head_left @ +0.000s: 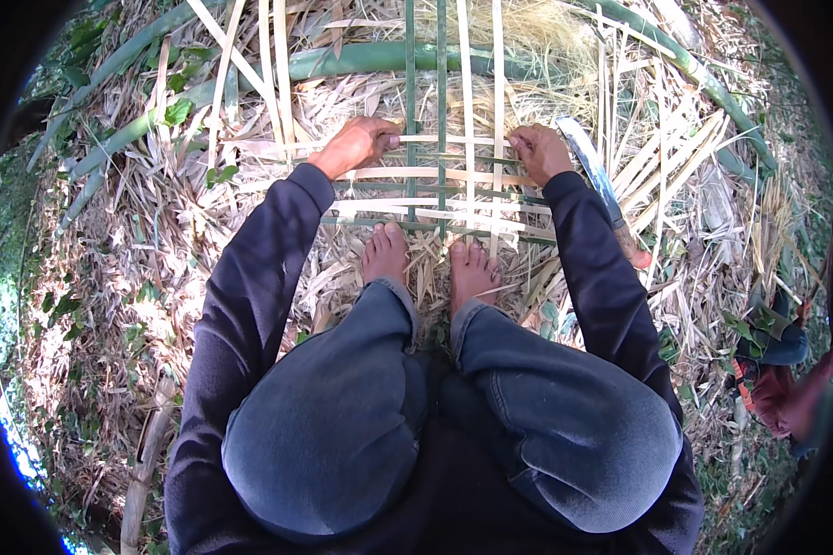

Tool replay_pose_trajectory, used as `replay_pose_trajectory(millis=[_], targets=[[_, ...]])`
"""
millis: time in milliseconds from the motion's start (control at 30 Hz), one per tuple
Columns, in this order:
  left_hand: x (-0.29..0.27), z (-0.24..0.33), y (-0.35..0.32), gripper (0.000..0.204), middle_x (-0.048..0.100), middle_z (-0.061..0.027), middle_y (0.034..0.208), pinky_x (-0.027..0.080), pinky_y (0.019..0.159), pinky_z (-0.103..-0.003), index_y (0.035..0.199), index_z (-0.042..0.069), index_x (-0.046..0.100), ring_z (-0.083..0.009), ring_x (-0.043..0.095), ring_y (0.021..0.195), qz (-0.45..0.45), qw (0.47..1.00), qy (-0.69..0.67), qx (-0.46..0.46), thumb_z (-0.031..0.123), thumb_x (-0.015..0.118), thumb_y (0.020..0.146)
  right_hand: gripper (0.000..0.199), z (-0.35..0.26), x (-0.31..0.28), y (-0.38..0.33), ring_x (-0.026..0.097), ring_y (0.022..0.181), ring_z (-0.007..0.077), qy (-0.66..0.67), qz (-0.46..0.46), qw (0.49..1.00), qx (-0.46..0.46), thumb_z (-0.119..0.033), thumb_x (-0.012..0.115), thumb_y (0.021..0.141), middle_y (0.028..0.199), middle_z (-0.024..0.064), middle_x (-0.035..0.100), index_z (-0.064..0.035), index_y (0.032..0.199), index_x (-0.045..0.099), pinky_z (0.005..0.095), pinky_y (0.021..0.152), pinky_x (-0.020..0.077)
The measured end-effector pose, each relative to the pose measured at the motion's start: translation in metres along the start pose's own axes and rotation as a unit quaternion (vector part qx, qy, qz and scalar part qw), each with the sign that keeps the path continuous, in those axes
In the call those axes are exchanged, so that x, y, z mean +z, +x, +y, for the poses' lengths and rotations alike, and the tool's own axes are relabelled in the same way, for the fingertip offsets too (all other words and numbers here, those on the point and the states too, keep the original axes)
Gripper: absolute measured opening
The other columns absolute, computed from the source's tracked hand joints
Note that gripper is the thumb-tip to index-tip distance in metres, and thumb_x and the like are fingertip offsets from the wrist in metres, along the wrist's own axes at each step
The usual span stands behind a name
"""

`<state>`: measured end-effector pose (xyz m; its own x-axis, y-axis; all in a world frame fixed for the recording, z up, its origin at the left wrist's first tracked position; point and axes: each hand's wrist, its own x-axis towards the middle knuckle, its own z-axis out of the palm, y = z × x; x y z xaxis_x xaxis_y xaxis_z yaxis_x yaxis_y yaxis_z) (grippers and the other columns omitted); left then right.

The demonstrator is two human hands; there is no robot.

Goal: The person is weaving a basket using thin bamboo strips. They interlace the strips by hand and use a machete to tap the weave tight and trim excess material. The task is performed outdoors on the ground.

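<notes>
My left hand and my right hand are both closed, pinching a thin pale bamboo strip that runs crosswise between them. It crosses several lengthwise strips, among them a dark green strip and a pale strip. Nearer to me, several crosswise strips, green and pale, are interlaced with these in an open lattice. The lattice's near edge lies just beyond my bare feet. Beside my right hand lies a long blade with a bluish face and a reddish-brown handle.
Behind the lattice a thick green bamboo pole lies across the ground. Loose pale strips are heaped at the right, near another green pole. Dry leaves and shavings cover the ground. Blurred red and dark cloth shows at the far right.
</notes>
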<state>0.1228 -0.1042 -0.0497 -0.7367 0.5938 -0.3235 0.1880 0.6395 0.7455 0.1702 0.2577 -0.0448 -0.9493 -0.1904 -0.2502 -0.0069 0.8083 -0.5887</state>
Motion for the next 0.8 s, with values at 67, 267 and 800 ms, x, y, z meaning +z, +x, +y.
replay_pose_trajectory(millis=[67,267,800], targets=[[0.000,0.001,0.000,0.021,0.071,-0.0182,0.094,0.052,0.080,-0.044,0.106,0.006,0.071,-0.0387,0.066,0.088,-0.010,1.000,-0.013,-0.019,0.021,0.068,0.091,0.015,0.000,-0.001,0.000,0.063,0.081,0.0364,0.005,-0.011,1.000,0.008,-0.024,0.063,0.093,0.087,0.0166,0.063,-0.0127,0.098,0.072,0.0458,0.075,0.0498],[-0.019,0.021,0.009,0.017,0.071,-0.0177,0.093,0.051,0.079,-0.044,0.103,0.008,0.072,-0.0390,0.066,0.088,-0.046,0.998,0.033,-0.028,0.019,0.067,0.092,0.017,0.001,-0.001,-0.001,0.062,0.085,0.0360,0.011,-0.046,0.998,0.033,-0.025,0.061,0.095,0.092,0.0161,0.060,-0.0120,0.098,0.072,0.0460,0.077,0.0491],[-0.005,0.016,-0.002,0.024,0.072,-0.0193,0.099,0.051,0.085,-0.044,0.109,0.006,0.072,-0.0399,0.066,0.094,0.013,0.999,0.024,-0.044,0.022,0.066,0.092,0.020,-0.001,-0.002,-0.002,0.060,0.084,0.0380,0.036,-0.040,0.998,0.027,-0.023,0.059,0.096,0.088,0.0183,0.058,-0.0071,0.098,0.070,0.0474,0.078,0.0474]])
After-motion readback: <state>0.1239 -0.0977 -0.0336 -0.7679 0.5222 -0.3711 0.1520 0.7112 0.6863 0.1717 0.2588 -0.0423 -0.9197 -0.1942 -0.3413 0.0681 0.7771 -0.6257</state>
